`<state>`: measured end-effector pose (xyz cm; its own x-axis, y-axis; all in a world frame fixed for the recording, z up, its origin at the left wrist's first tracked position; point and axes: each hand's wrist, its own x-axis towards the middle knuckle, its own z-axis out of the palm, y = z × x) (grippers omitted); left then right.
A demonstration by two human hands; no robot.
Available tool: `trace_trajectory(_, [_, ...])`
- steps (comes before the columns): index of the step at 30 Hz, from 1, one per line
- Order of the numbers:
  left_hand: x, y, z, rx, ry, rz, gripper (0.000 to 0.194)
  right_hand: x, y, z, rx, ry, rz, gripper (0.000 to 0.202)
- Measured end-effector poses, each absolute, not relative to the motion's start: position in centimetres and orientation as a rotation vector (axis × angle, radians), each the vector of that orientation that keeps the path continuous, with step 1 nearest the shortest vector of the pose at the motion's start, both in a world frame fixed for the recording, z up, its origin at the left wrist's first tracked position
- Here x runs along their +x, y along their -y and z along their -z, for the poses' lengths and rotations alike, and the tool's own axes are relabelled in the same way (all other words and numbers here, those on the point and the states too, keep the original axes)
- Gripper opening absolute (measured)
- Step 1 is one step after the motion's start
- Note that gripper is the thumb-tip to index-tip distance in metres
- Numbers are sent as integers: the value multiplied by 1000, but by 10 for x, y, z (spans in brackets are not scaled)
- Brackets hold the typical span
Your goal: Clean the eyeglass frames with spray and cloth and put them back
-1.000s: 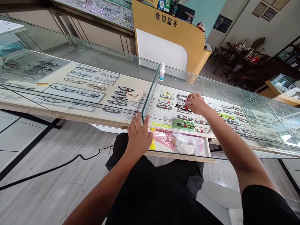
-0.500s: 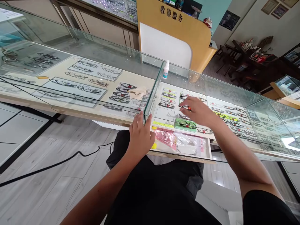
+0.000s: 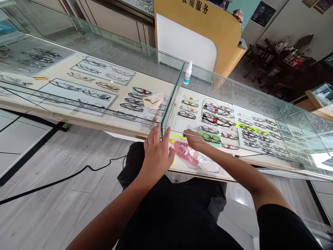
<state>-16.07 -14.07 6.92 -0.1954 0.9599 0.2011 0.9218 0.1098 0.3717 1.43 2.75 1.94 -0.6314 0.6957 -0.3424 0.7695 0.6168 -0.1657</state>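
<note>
My left hand (image 3: 158,152) rests on the front edge of the glass display case, at the foot of the upright glass divider (image 3: 173,99). Its fingers are spread and hold nothing. My right hand (image 3: 194,139) is closed, its fingers curled, at the front of the right section beside a white card (image 3: 184,126) with a yellow-green strip. Whatever it may hold is hidden. Just behind it lie eyeglasses with red tags (image 3: 215,119), and a pair of eyeglasses (image 3: 211,138) on a green card. Below is an open drawer with a pink packet (image 3: 185,152) and a clear plastic bag (image 3: 208,163).
A white spray bottle (image 3: 187,73) stands behind the divider on the glass. A beige cloth (image 3: 153,100) lies over eyeglasses in the left section. More eyeglasses (image 3: 256,137) fill the right side. Behind is a wooden counter (image 3: 226,31). A black cable (image 3: 87,168) runs over the floor.
My right hand has moved left and toward me, away from the eyeglasses with red tags, which now show fully, and its fingers have curled. My left hand stays in place. The view has tipped down slightly.
</note>
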Motion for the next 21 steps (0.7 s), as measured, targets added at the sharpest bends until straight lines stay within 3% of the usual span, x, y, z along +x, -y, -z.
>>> trace_trajectory(10, [-160, 137, -76, 1871, -2268, -637, 67, -18, -123, 34, 1516, -2671, 151, 39])
trace_trajectory(21, [-160, 131, -76, 1857, -2308, -613, 62, -30, -143, 66, 1553, -2676, 158, 44])
